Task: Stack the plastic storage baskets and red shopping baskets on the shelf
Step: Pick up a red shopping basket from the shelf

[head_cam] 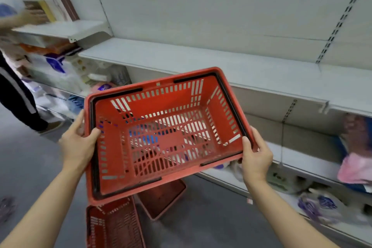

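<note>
Upper left of frame: second person (14,78) reaching to books (60,6) on small shelf (60,28). Left hand (77,145) grips left rim of red shopping basket (167,137), thumb hooked inside, fingers curled outside. Basket at centre frame, held in air, tilted, open side toward camera, before white shelf (201,60). Two more red baskets (114,225) on floor, lower centre. Right hand (255,157) grips right rim, thumb on top.

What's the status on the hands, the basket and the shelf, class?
Left hand and right hand grip red basket by rim. Held short of white shelf. Nothing blocking.
</note>
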The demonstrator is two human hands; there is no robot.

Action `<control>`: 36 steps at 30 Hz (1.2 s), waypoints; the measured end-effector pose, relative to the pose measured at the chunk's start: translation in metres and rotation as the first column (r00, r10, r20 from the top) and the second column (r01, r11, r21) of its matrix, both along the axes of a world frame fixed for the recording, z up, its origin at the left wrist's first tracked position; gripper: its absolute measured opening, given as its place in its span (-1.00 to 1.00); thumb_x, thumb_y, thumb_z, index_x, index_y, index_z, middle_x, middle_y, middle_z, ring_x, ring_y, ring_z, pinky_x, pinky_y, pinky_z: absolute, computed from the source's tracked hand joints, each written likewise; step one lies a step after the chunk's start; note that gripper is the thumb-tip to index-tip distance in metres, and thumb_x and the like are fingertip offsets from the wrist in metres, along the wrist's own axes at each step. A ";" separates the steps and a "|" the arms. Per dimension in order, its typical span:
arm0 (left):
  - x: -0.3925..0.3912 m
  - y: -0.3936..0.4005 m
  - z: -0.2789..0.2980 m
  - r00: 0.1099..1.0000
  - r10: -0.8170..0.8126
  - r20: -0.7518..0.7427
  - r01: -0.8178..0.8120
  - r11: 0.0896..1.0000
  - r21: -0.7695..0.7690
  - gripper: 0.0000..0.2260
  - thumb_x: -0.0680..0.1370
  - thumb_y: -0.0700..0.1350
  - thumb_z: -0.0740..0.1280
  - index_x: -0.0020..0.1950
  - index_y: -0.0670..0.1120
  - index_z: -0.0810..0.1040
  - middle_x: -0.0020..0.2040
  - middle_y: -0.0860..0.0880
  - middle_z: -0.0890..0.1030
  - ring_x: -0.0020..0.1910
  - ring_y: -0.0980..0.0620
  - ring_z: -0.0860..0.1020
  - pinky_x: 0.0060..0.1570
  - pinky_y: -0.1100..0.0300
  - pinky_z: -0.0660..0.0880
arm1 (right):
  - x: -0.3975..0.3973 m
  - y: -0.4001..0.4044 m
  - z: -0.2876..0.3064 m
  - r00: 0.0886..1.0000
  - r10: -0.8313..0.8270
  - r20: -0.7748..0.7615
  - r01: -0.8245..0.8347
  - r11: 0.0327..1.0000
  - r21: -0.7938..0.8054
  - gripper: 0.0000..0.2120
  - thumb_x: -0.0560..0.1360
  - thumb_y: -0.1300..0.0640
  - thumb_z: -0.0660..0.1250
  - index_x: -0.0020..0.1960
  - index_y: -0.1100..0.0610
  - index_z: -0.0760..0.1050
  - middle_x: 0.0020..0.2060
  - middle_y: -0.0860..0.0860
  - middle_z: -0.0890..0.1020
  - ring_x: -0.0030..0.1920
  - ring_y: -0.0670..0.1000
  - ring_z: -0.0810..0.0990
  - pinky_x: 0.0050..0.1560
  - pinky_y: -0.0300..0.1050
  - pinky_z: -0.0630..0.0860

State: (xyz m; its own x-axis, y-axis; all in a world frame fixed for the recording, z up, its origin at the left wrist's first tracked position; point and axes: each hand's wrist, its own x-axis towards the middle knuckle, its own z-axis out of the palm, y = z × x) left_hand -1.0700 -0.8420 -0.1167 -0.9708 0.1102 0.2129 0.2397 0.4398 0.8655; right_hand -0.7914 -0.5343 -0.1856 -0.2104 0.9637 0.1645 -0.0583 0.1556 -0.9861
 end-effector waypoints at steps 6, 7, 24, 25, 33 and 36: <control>0.029 0.047 0.054 0.994 -0.089 -0.061 0.095 0.991 0.091 -0.40 0.53 -0.14 0.42 0.46 0.36 0.42 0.01 0.05 0.72 -0.11 0.06 0.66 0.06 -0.04 0.66 | 0.084 0.039 0.065 0.991 -0.079 -0.107 0.091 0.990 0.106 -0.66 0.50 0.26 0.37 0.26 0.07 0.58 0.02 -0.03 0.65 0.00 -0.17 0.61 0.03 -0.31 0.49; 0.031 0.064 0.058 0.992 -0.106 -0.071 0.113 0.989 0.100 -0.41 0.53 -0.14 0.43 0.47 0.33 0.42 0.07 0.06 0.72 -0.06 0.02 0.68 0.05 0.01 0.67 | 0.102 0.051 0.076 0.988 -0.100 -0.114 0.113 0.987 0.113 -0.66 0.51 0.25 0.37 0.26 0.04 0.58 0.03 -0.04 0.65 -0.01 -0.13 0.62 0.01 -0.23 0.52; 0.300 0.482 0.183 0.818 -0.569 -0.085 0.565 0.766 0.307 -0.47 0.54 -0.25 0.40 0.51 0.01 0.47 0.20 -0.11 0.68 -0.16 0.26 0.61 0.00 0.39 0.50 | 0.419 0.275 0.191 0.773 -0.610 -0.173 0.634 0.745 0.207 -0.71 0.49 0.20 0.35 0.19 0.05 0.62 -0.01 -0.08 0.66 0.04 -0.03 0.62 0.17 0.07 0.55; 0.310 0.504 0.185 0.799 -0.595 -0.082 0.589 0.750 0.300 -0.46 0.54 -0.25 0.41 0.51 0.00 0.47 0.20 -0.12 0.68 -0.15 0.23 0.61 0.03 0.36 0.50 | 0.429 0.288 0.193 0.753 -0.638 -0.159 0.658 0.727 0.199 -0.71 0.48 0.18 0.34 0.18 0.03 0.62 -0.01 -0.09 0.67 0.03 -0.02 0.63 0.15 0.09 0.56; 0.350 0.657 0.185 0.638 -0.768 0.061 0.718 0.622 0.312 -0.39 0.39 -0.19 0.57 0.44 0.00 0.56 0.01 -0.17 0.73 -0.07 -0.13 0.70 0.17 -0.12 0.62 | 0.486 0.369 0.208 0.633 -0.773 -0.022 0.772 0.630 0.090 -0.79 0.51 0.16 0.33 0.09 -0.03 0.64 -0.14 -0.09 0.69 -0.14 0.10 0.67 -0.14 0.14 0.64; 0.354 0.694 0.182 0.563 -0.809 0.168 0.738 0.584 0.338 -0.45 0.42 -0.34 0.52 0.41 -0.12 0.56 -0.04 -0.24 0.69 -0.19 -0.15 0.67 -0.06 -0.09 0.69 | 0.499 0.392 0.214 0.635 -0.772 0.024 0.772 0.635 0.024 -0.80 0.52 0.20 0.32 0.05 -0.01 0.65 -0.22 -0.09 0.67 -0.27 0.10 0.66 -0.26 0.07 0.65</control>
